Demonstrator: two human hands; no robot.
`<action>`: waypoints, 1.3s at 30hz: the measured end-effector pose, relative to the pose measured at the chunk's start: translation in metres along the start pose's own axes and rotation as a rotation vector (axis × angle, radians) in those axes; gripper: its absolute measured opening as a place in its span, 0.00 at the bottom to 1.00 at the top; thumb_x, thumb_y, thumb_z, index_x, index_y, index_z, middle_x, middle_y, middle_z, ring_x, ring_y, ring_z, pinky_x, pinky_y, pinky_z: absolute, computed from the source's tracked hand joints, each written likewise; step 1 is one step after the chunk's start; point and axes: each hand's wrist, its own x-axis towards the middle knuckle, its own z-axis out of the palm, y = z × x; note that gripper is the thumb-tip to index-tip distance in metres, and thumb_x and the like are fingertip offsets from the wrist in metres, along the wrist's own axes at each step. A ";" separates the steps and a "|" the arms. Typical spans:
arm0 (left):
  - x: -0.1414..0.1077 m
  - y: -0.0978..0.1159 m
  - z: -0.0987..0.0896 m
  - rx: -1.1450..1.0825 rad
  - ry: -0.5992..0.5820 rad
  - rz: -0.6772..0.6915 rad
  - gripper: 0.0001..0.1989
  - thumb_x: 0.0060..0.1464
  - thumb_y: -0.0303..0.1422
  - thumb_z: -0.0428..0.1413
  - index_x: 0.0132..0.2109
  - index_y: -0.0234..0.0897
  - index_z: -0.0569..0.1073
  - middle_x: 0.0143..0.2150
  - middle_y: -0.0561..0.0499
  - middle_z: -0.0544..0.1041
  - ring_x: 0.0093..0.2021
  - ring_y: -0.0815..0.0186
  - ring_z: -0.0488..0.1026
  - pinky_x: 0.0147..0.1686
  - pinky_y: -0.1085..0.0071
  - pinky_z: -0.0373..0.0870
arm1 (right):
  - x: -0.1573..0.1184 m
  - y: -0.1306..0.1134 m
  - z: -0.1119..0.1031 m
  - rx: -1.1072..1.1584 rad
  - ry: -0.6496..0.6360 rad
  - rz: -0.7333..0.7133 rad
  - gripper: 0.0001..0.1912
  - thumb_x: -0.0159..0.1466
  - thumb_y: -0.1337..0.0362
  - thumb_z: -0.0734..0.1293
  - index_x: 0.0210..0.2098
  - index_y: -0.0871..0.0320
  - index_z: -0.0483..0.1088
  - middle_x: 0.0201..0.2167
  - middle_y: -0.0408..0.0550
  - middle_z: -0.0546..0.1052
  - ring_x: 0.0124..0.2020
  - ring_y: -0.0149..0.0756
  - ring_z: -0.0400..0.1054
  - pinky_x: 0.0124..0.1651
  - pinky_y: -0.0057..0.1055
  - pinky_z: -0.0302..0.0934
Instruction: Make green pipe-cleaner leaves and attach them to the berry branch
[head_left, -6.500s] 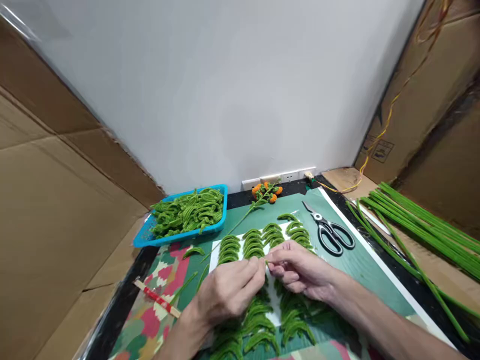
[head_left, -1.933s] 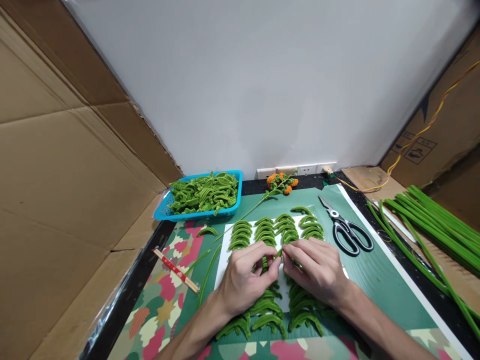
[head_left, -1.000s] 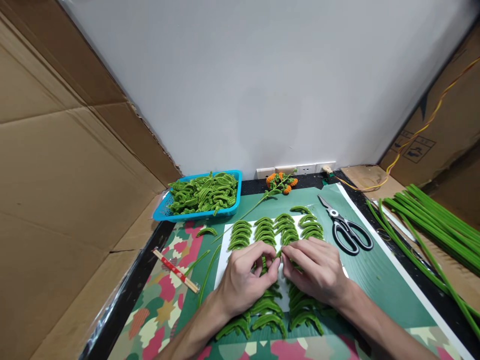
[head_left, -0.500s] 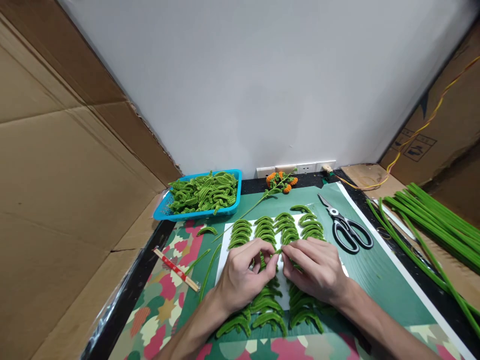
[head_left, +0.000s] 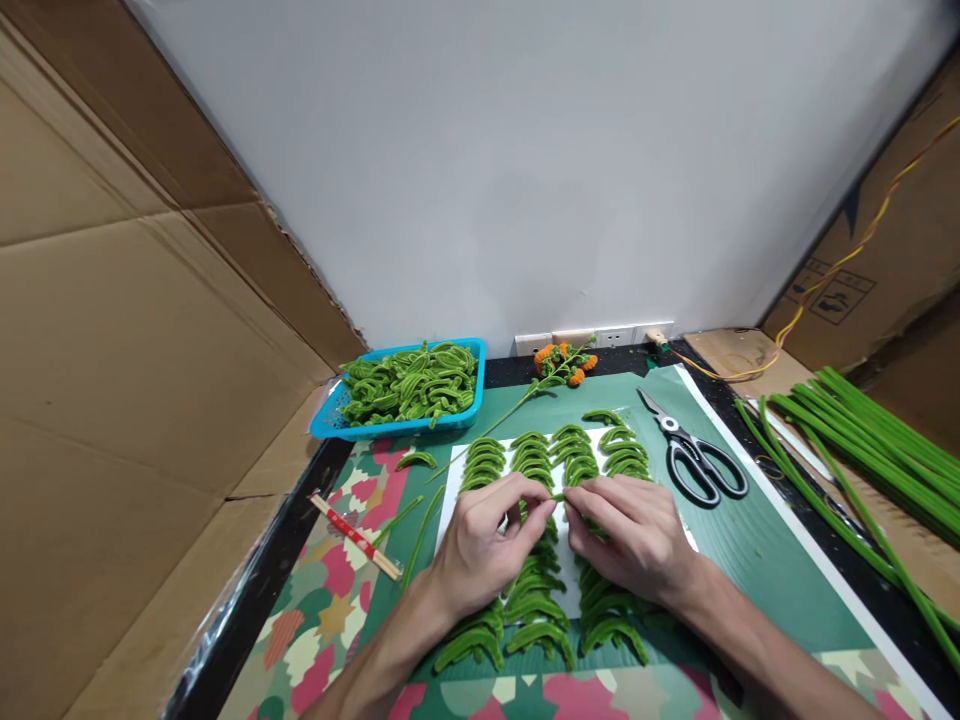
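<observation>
Between the fingertips of my two hands is a small green pipe cleaner piece point(head_left: 559, 498), mostly hidden by the fingers. My left hand point(head_left: 491, 545) pinches its left end with thumb and forefinger. From the other side, my right hand point(head_left: 630, 535) grips it, fingertips pressed together. Beneath and around both hands, curved green pipe cleaner leaves point(head_left: 536, 610) lie in several columns, some of them on a white sheet point(head_left: 450, 505). My hands cover the middle of these columns.
A blue basket point(head_left: 401, 432) heaped with green leaves stands back left. Scissors point(head_left: 694, 455) lie to the right, near long green pipe cleaners point(head_left: 877, 450). Wrapped chopsticks point(head_left: 356, 537) lie left. An orange-flowered stem point(head_left: 555, 370) rests by the wall sockets point(head_left: 615, 338). Cardboard point(head_left: 150, 330) borders the left.
Both hands stay almost in place, fingertips still meeting at the green piece. The whole view has shifted very slightly; nothing on the table has visibly moved.
</observation>
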 end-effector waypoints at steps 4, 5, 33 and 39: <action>0.002 -0.002 -0.004 0.018 0.017 -0.028 0.03 0.68 0.29 0.58 0.43 0.39 0.76 0.32 0.54 0.77 0.27 0.71 0.71 0.28 0.75 0.67 | 0.003 0.001 -0.001 -0.031 -0.035 0.019 0.02 0.72 0.70 0.68 0.43 0.58 0.74 0.32 0.47 0.83 0.29 0.34 0.76 0.32 0.34 0.62; 0.003 -0.003 -0.005 0.023 0.024 -0.042 0.03 0.68 0.30 0.59 0.42 0.39 0.76 0.32 0.55 0.77 0.27 0.72 0.70 0.28 0.75 0.67 | 0.003 0.002 -0.002 -0.041 -0.036 0.027 0.01 0.72 0.69 0.69 0.42 0.58 0.74 0.32 0.47 0.83 0.30 0.34 0.76 0.33 0.34 0.62; 0.154 -0.075 0.012 0.445 -0.462 -0.114 0.13 0.64 0.43 0.56 0.39 0.45 0.83 0.39 0.50 0.86 0.38 0.54 0.81 0.33 0.67 0.63 | 0.003 0.053 -0.006 -0.179 0.134 0.365 0.13 0.73 0.69 0.64 0.32 0.58 0.73 0.26 0.44 0.76 0.24 0.31 0.66 0.32 0.30 0.58; 0.150 -0.076 0.019 0.435 -0.501 -0.104 0.12 0.63 0.42 0.57 0.40 0.44 0.84 0.41 0.49 0.86 0.40 0.54 0.81 0.37 0.67 0.67 | 0.003 0.051 -0.011 -0.132 0.131 0.387 0.12 0.73 0.69 0.65 0.32 0.57 0.74 0.26 0.44 0.76 0.24 0.31 0.65 0.32 0.31 0.57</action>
